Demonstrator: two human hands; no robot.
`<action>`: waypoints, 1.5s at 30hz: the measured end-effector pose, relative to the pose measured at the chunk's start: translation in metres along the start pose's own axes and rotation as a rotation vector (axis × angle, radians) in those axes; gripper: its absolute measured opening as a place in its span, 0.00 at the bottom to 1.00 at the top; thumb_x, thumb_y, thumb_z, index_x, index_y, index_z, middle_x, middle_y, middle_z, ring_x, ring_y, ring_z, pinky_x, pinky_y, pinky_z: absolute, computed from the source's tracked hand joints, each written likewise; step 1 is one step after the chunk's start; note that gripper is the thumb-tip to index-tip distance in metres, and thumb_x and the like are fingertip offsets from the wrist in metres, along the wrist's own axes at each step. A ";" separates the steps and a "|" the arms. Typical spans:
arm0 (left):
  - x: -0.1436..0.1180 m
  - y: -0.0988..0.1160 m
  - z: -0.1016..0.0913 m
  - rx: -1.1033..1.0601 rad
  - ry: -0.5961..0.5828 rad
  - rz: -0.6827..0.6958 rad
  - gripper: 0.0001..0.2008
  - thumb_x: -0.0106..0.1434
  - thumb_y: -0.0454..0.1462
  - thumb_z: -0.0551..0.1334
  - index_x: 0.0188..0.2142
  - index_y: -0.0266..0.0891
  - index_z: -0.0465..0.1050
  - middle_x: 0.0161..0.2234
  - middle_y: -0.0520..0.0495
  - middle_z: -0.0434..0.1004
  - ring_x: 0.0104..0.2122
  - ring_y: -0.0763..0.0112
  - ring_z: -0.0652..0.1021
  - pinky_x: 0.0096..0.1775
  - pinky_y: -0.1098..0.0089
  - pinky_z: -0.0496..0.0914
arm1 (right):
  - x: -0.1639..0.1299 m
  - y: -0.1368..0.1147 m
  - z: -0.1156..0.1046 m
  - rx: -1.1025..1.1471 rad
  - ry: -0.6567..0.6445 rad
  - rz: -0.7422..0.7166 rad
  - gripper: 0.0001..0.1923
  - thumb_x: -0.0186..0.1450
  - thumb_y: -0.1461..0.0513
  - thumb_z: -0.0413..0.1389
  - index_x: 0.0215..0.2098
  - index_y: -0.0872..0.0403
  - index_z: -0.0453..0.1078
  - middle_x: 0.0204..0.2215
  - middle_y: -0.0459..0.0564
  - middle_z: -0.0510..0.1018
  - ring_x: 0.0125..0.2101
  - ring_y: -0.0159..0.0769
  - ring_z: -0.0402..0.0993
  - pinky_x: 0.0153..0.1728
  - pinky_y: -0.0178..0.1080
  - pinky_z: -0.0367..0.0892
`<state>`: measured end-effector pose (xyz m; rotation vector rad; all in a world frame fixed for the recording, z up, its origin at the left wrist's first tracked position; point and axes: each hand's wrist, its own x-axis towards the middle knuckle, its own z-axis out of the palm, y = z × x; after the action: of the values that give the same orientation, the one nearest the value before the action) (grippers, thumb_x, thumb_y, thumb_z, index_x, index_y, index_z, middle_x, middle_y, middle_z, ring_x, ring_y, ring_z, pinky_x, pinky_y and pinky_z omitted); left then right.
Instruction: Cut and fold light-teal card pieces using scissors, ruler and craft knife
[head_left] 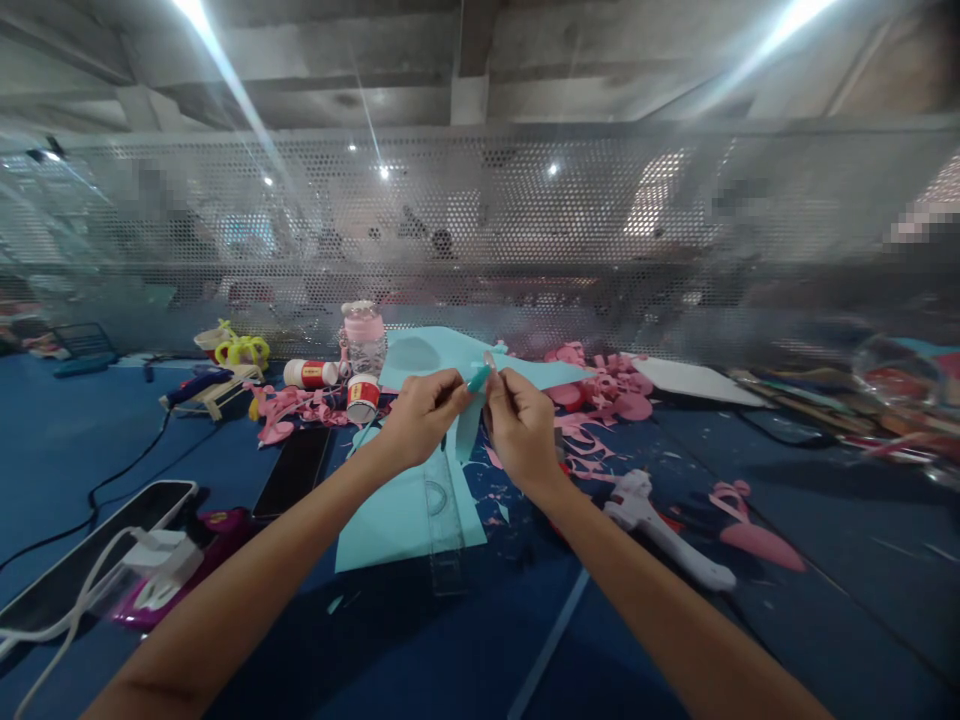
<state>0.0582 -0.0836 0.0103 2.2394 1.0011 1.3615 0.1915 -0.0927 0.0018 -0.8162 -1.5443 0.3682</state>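
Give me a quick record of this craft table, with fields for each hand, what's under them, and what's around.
left hand: pinches a light blue paper strip
right hand: pinches the same strip near its top
under the hands: light blue paper sheet, clear ruler
left of hands: black phone, glue bottles
right of hands: pink paper scraps, white glue gun
surface: blue table

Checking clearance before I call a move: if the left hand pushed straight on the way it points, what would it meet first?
The left hand points right and slightly away, so it would meet the teal strip pinched between both hands, then the right hand just beyond. Depth is hard to judge here.
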 end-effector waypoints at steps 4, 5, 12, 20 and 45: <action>0.000 0.002 0.000 0.023 0.024 0.040 0.21 0.63 0.48 0.50 0.20 0.39 0.53 0.15 0.58 0.50 0.17 0.79 0.56 0.20 0.75 0.50 | 0.001 -0.002 -0.002 -0.007 -0.027 0.000 0.19 0.66 0.56 0.46 0.18 0.52 0.53 0.12 0.38 0.57 0.14 0.25 0.53 0.19 0.32 0.51; 0.001 0.003 0.000 0.037 0.035 0.054 0.21 0.63 0.48 0.51 0.20 0.39 0.53 0.15 0.58 0.50 0.17 0.79 0.55 0.20 0.75 0.50 | 0.001 -0.002 -0.003 -0.017 -0.038 -0.004 0.19 0.66 0.57 0.46 0.18 0.52 0.53 0.12 0.39 0.57 0.14 0.25 0.53 0.19 0.32 0.51; 0.002 0.001 0.002 0.037 0.000 0.029 0.21 0.63 0.49 0.50 0.20 0.39 0.52 0.16 0.57 0.49 0.18 0.78 0.55 0.21 0.75 0.49 | 0.001 0.003 -0.003 -0.015 -0.049 -0.024 0.17 0.65 0.59 0.46 0.19 0.52 0.52 0.12 0.38 0.56 0.14 0.25 0.51 0.19 0.32 0.50; 0.001 -0.002 0.004 -0.029 -0.064 -0.007 0.24 0.60 0.52 0.52 0.17 0.39 0.52 0.16 0.57 0.46 0.18 0.79 0.52 0.20 0.75 0.47 | 0.000 0.001 -0.003 -0.016 -0.046 -0.024 0.18 0.65 0.59 0.47 0.18 0.52 0.52 0.12 0.38 0.56 0.15 0.25 0.51 0.19 0.32 0.49; -0.001 0.006 0.002 0.174 0.122 0.063 0.20 0.66 0.46 0.45 0.20 0.40 0.52 0.14 0.57 0.51 0.17 0.77 0.56 0.21 0.72 0.50 | -0.005 0.002 0.004 0.169 -0.078 0.097 0.22 0.64 0.50 0.48 0.17 0.52 0.53 0.11 0.38 0.56 0.13 0.25 0.52 0.15 0.31 0.48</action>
<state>0.0623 -0.0887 0.0118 2.3549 1.1389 1.5064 0.1882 -0.0937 -0.0032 -0.7527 -1.5263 0.5999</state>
